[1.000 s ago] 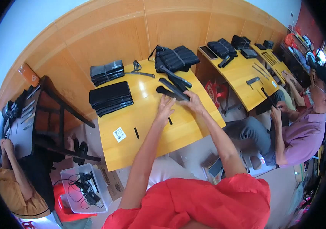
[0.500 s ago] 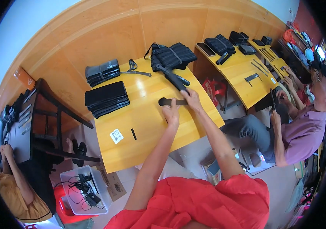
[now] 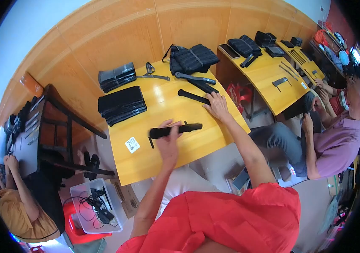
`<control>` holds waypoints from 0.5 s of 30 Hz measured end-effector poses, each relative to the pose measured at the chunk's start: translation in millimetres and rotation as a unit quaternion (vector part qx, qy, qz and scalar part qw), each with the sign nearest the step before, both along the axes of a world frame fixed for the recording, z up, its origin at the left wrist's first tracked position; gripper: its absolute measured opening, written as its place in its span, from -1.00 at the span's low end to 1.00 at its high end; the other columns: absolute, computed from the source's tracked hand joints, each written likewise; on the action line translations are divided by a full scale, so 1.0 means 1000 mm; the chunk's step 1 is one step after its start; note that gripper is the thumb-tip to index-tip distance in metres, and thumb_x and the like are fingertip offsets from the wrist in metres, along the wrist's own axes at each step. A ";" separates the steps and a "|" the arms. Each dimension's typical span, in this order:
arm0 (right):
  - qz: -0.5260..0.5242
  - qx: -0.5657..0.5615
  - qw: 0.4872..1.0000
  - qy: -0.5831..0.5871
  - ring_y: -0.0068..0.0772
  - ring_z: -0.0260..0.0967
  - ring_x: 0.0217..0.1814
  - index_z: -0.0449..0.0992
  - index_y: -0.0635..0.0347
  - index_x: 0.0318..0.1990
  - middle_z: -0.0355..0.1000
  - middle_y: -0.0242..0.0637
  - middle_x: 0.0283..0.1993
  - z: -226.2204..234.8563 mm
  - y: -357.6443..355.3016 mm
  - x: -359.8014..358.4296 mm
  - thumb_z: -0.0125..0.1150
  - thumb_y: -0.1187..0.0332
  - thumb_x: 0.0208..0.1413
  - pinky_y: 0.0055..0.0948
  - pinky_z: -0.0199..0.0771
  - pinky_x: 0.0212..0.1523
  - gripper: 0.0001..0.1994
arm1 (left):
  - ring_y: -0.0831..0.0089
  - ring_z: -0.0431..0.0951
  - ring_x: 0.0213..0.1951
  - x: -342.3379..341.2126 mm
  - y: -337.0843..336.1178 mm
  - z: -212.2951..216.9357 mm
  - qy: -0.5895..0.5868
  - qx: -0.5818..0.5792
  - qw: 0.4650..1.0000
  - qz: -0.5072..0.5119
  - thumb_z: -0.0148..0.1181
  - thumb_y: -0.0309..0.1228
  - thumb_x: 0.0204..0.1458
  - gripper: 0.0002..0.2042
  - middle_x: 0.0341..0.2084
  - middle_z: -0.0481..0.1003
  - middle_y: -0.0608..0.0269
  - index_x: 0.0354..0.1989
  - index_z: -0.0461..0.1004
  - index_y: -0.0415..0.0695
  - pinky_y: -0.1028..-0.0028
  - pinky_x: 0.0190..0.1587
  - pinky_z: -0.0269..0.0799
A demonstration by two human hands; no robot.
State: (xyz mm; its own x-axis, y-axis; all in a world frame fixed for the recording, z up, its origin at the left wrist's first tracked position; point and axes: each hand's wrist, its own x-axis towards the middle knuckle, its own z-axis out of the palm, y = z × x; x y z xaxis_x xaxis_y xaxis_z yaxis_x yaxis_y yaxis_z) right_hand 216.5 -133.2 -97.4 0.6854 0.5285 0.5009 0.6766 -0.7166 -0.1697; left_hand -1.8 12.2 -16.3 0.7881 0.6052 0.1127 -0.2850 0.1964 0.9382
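Note:
Across the front middle of the yellow table (image 3: 226, 133) lies a black fabric strap (image 3: 159, 133) with a rounded left end, gripped by my left hand (image 3: 169, 143) between thumb and fingers. My right hand (image 3: 219, 107) rests farther right, fingers stretched and apart, over the right end of a second black strap (image 3: 192, 97); what lies beneath the fingertips is hidden. Just beyond are a pair of black straps with grey printed ends (image 3: 194, 78). Beside the left hand lies a thin short black strip (image 3: 151, 142), and a white label card (image 3: 132, 144) is left of it.
Stacked black pouches (image 3: 121, 105), a banded bundle (image 3: 116, 77), a loose grey strap (image 3: 154, 77) and a larger tied black bundle (image 3: 193, 58) line the table's far side. A bin of cables (image 3: 97, 206) stands lower left. People sit on both sides, one in a purple shirt (image 3: 336, 147).
My left hand has moved left and nearer, now with a black strap in it. The right hand has shifted slightly right and opened; the straps it gripped now lie on the table.

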 end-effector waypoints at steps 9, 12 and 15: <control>0.109 0.238 0.907 0.330 -0.38 0.42 -0.26 0.48 0.26 -0.13 0.40 -0.20 -0.18 0.035 0.007 -0.100 0.12 0.39 0.04 -0.50 0.38 -0.25 -0.76 | 0.38 0.56 -0.30 -0.076 0.054 -0.003 0.079 -0.153 0.983 0.057 -0.03 -0.22 0.16 -0.72 -0.28 0.50 0.00 -0.16 0.31 -0.19 0.49 -0.36 0.54; 0.250 0.332 0.725 0.550 -0.55 0.34 -0.23 0.48 0.31 -0.13 0.39 -0.30 -0.19 0.065 0.024 -0.151 0.10 0.40 0.07 -0.56 0.34 -0.19 -0.76 | 0.40 0.57 -0.30 -0.086 0.052 -0.006 0.063 -0.188 0.978 0.067 -0.03 -0.21 0.16 -0.73 -0.30 0.51 0.02 -0.17 0.31 -0.19 0.49 -0.35 0.55; 0.273 0.266 0.760 0.526 -0.57 0.36 -0.30 0.48 0.31 -0.12 0.36 -0.28 -0.16 0.085 0.034 -0.185 0.09 0.43 0.07 -0.63 0.38 -0.27 -0.77 | 0.42 0.56 -0.29 -0.096 0.052 -0.002 0.052 -0.208 0.974 0.068 -0.04 -0.21 0.17 -0.72 -0.28 0.50 0.04 -0.16 0.31 -0.20 0.49 -0.34 0.55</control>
State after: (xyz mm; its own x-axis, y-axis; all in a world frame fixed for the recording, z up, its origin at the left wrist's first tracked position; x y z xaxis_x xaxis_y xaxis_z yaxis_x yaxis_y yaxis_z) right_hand 31.6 -98.8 -11.9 0.6051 0.7930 0.0703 0.1389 -0.0182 -0.9901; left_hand -97.6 64.0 -18.7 0.6909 0.6819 -0.2401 -0.2433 0.5320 0.8110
